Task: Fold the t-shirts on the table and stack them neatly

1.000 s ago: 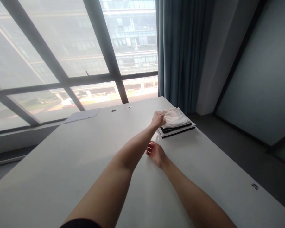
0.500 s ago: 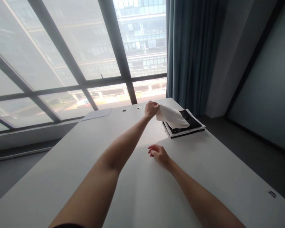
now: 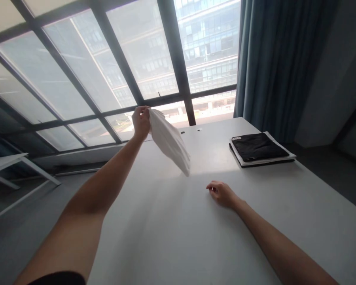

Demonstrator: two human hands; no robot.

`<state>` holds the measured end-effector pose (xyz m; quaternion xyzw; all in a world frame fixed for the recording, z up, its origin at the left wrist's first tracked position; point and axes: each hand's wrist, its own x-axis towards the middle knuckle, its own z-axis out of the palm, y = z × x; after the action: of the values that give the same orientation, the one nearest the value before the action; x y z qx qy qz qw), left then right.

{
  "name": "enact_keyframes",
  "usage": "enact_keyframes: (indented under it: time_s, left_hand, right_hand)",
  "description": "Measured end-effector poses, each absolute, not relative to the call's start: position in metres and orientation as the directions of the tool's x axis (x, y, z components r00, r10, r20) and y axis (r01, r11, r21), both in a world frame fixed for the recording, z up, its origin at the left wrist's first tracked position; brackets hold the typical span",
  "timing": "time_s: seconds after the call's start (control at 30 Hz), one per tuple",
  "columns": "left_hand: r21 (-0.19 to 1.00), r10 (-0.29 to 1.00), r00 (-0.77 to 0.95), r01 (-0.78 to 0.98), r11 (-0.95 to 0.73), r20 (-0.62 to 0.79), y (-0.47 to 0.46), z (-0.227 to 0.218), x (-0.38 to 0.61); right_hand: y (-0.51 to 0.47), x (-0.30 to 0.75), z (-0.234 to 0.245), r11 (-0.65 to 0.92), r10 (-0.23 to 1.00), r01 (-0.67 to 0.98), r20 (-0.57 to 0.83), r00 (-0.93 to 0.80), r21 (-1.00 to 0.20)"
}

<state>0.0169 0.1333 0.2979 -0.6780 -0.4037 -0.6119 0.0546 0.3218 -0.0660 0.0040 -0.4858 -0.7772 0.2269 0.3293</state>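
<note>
A folded white cloth (image 3: 170, 140) hangs slanting from my left hand (image 3: 141, 122), whose fingers are closed on its upper left end. It is held above the table, its lower tip pointing down to the right. What kind of garment it may be, I cannot make out. My right hand (image 3: 223, 194) rests at the table surface below and right of the cloth, loosely curled, nothing in it. Farther right lies a flat stack with a folded black cloth (image 3: 259, 145) on top, a small whitish label at its corner, and white and black layers beneath.
The white table (image 3: 178, 237) stretches towards large framed windows (image 3: 160, 59). Two small round holes sit near its far edge. A blue curtain (image 3: 273, 67) hangs behind the stack. Another white table (image 3: 7, 162) stands at the far left.
My left hand has lifted the white cloth off the stack and carried it left, uncovering the black cloth. The view has turned left; my right hand stays low at the table.
</note>
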Motion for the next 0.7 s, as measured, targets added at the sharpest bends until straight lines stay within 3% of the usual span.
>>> enact_keyframes:
  time_s: [0.1,0.2,0.27,0.4,0.5,0.6,0.7]
  left_hand:
    - [0.435,0.536,-0.060,0.663,-0.609,0.842,0.129,0.292,-0.034]
    - [0.447,0.698,-0.004,0.771,-0.454,0.716,0.120,0.271,-0.076]
    - [0.424,0.793,-0.006,0.848,-0.318,0.609,0.108,0.249,-0.098]
    - [0.351,0.849,-0.039,0.920,-0.175,0.526,0.067,0.182,-0.124]
    - [0.268,0.920,-0.028,0.960,-0.085,0.390,0.032,0.116,-0.134]
    - [0.060,0.987,-0.063,0.997,0.055,0.150,0.011,0.063,-0.150]
    - [-0.053,0.978,-0.082,0.994,0.094,0.192,0.017,0.045,-0.170]
  right_hand:
    - [-0.065,0.321,0.001,0.386,0.922,0.639,0.264,-0.283,-0.665]
    - [-0.063,0.321,-0.001,0.386,0.922,0.635,0.269,-0.277,-0.670]
    - [-0.062,0.322,-0.002,0.394,0.919,0.619,0.278,-0.279,-0.680]
    - [-0.061,0.322,-0.004,0.393,0.919,0.599,0.277,-0.279,-0.698]
    - [-0.059,0.322,-0.006,0.397,0.917,0.588,0.281,-0.282,-0.705]
    - [-0.058,0.322,-0.005,0.382,0.924,0.596,0.273,-0.267,-0.706]
    - [-0.060,0.321,0.000,0.366,0.930,0.608,0.260,-0.258,-0.704]
